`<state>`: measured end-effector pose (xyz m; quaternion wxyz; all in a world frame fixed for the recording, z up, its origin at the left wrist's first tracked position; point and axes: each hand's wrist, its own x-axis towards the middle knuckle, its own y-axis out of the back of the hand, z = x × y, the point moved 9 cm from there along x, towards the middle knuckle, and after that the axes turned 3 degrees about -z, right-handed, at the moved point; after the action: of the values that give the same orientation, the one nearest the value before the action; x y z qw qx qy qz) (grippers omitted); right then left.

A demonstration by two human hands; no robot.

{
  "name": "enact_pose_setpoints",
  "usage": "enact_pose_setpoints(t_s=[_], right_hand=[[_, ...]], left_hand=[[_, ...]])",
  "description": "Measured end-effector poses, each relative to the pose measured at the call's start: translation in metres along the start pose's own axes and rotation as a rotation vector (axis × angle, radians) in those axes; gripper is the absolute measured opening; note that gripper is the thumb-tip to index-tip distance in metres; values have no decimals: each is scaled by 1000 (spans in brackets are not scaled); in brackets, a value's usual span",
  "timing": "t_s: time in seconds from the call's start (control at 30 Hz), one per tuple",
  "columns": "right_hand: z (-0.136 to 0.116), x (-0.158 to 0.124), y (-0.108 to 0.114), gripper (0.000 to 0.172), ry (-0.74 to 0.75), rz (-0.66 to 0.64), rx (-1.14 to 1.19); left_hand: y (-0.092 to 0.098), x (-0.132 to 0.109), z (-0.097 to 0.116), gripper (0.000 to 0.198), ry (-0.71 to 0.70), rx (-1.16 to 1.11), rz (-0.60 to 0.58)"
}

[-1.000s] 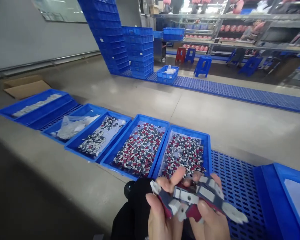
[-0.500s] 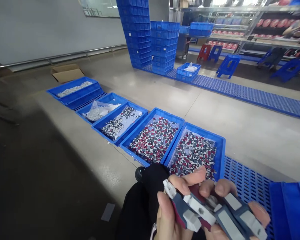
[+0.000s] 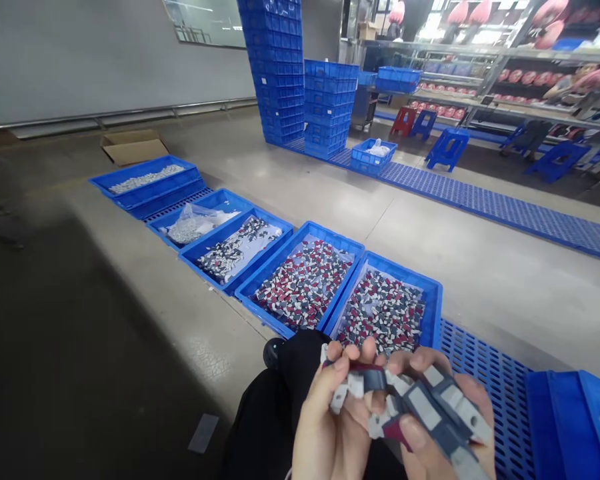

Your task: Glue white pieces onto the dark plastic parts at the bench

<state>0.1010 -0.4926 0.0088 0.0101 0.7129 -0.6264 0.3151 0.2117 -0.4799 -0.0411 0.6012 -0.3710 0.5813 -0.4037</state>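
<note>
My left hand [image 3: 325,413] is curled around small moulded pieces [image 3: 355,385] in white, dark grey and dark red, gripped between thumb and fingers. Beside it, my right hand [image 3: 430,447] holds several larger grey and white pieces [image 3: 433,407] in a cluster, its thumb lying across them. Both hands are close together above my lap, the held pieces nearly meeting between them. Just beyond them is a blue tray [image 3: 437,300] filled with red, grey and white pieces [image 3: 380,307]. A similar full tray [image 3: 280,260] adjoins it on the left.
Further left, more blue trays [image 3: 225,197] hold white and grey pieces, with a cardboard box [image 3: 133,147] behind. Blue crates [image 3: 330,107] are stacked at the back. Another blue bin [image 3: 555,420] is at right. Stools [image 3: 447,148] and shelving stand far off.
Both hands have moved slightly left, and the pieces in them have turned. My left fingers are curled closer around their pieces. The view has shifted a little.
</note>
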Motion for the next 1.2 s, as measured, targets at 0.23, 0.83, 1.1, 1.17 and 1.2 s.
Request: enact_pose_setpoints(t_s=[0.23, 0.83, 1.1, 1.17, 1.2], right_hand=[[13, -9, 6, 42, -224, 72, 172], [43, -20, 2, 44, -462, 106, 362], [41, -23, 3, 49, -540, 242, 337], [46, -31, 5, 48, -588, 350, 278], [50, -34, 5, 46, -598, 385, 247]], left_hand=[[-1, 4, -12, 15, 75, -85, 15], [-1, -4, 6, 10, -81, -30, 40], [7, -7, 6, 18, -52, -2, 37], [20, -11, 9, 16, -32, 22, 79], [29, -13, 13, 16, -25, 32, 107]])
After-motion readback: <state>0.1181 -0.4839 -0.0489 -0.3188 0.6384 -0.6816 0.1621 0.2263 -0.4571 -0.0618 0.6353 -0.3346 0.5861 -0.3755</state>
